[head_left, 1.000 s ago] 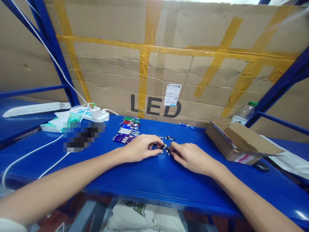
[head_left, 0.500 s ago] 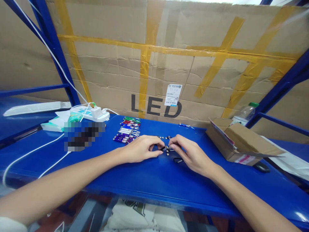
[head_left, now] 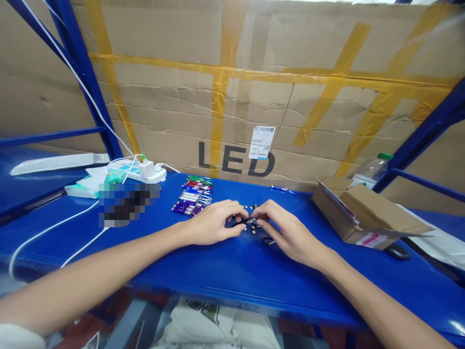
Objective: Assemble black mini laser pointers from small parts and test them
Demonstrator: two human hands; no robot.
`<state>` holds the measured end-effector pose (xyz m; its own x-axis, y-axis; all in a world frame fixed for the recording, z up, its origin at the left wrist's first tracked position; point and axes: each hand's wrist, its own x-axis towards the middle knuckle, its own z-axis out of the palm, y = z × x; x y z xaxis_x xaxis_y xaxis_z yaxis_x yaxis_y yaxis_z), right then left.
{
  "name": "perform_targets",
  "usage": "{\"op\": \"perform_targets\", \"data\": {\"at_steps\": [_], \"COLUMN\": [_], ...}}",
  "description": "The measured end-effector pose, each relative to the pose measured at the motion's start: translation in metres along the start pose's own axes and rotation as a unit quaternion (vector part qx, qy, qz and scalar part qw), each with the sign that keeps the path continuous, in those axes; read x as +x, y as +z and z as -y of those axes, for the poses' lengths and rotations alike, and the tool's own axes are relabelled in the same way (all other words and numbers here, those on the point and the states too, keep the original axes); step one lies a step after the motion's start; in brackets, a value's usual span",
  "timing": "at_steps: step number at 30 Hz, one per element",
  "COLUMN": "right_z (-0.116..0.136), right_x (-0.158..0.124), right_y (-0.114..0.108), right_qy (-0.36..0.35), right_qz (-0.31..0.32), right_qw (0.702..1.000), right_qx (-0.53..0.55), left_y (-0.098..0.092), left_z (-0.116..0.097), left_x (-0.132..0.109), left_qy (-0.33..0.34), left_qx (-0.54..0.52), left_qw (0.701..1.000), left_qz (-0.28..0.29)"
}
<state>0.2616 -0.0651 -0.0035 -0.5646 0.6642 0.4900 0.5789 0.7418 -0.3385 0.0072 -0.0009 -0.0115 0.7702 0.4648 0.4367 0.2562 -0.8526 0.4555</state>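
My left hand rests on the blue tabletop with its fingers pinched round a small dark cylindrical piece. My right hand meets it from the right, fingertips pinched on something tiny at the piece's end. Several small round metal parts lie loose just behind and under the hands. A small dark ring-like part lies beside my right palm. A row of small coloured keychain flashlights lies to the left behind my left hand.
An open cardboard box stands at the right, a plastic bottle behind it. A white power strip with cables lies at the back left. One blue flashlight lies near the taped cardboard wall marked LED.
My right hand lifted off the table and came up to the piece in my left hand. Both hands shifted slightly away from me, leaving the dark ring-like part on the table.
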Motion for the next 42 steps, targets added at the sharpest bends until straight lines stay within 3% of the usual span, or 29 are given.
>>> {"op": "perform_targets", "data": {"at_steps": [7,12,19,30,37,42], "right_z": [-0.001,-0.001,-0.004,-0.007,-0.007,-0.007], "right_x": [0.000,0.002,-0.003,-0.004,-0.004,0.002], "right_y": [0.001,0.000,0.002,0.006,0.009,0.014], "right_qy": [0.047,0.015,0.029,-0.024,0.052,0.134], "right_qz": [-0.030,-0.041,-0.043,-0.046,-0.053,-0.075], "right_qw": [0.998,0.999,0.999,0.998,0.995,0.965], "right_qx": [-0.002,-0.010,-0.016,-0.043,0.063,0.211], "left_y": [0.001,0.003,0.002,0.009,0.008,0.003], "left_z": [0.001,0.005,0.000,0.003,0.004,0.006], "left_x": [0.000,0.001,0.004,0.004,0.003,-0.001], "left_qy": [-0.018,-0.022,-0.034,-0.126,-0.049,0.046], "left_qx": [-0.013,-0.026,-0.064,-0.203,-0.091,0.001], "left_qw": [1.000,0.999,0.997,0.971,0.994,0.997], "left_qz": [-0.009,-0.011,-0.011,0.001,-0.041,-0.057]}}
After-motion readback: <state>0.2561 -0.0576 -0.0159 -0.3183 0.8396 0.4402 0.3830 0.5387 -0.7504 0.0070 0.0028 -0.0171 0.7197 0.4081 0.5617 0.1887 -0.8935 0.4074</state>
